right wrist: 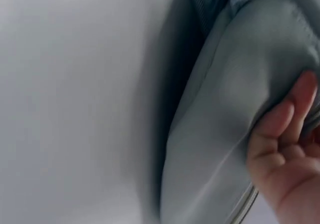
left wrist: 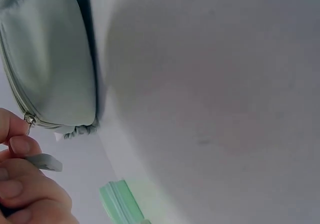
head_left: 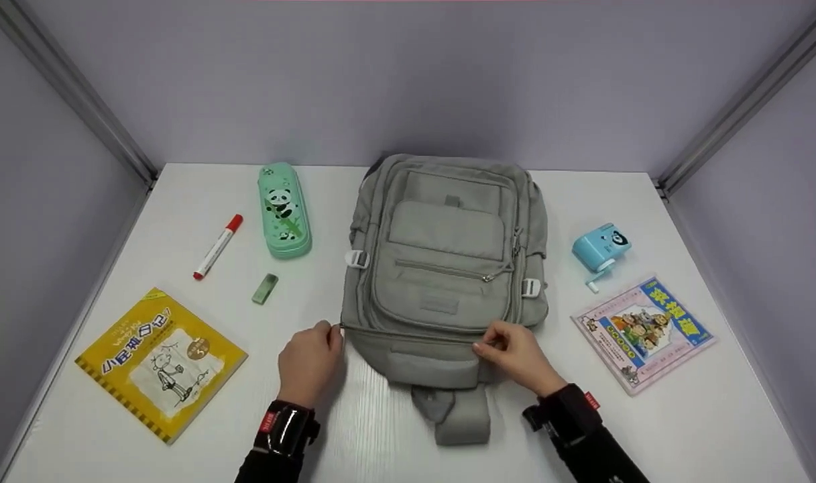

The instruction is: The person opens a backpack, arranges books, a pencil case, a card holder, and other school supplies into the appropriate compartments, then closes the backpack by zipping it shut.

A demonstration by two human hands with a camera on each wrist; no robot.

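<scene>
A grey backpack [head_left: 441, 282] lies on the white table, its top end and carry handle [head_left: 433, 370] toward me. At the bag's near left corner my left hand [head_left: 310, 362] pinches a zipper pull; in the left wrist view the zipper slider [left wrist: 30, 119] shows right at the fingertips, and the pull's grey end [left wrist: 45, 162] sticks out between the fingers. Near the right end of the same zipper line, my right hand [head_left: 518, 355] pinches the bag's fabric between thumb and fingers. The right wrist view shows that hand [right wrist: 285, 159] on the grey cloth beside the zipper.
Left of the bag lie a green panda pencil case [head_left: 285, 211], a red-capped marker [head_left: 218, 247], a small green object [head_left: 265, 289] and a yellow book [head_left: 161, 365]. On the right are a blue pencil sharpener [head_left: 601, 248] with a crank and a pink book [head_left: 642, 335].
</scene>
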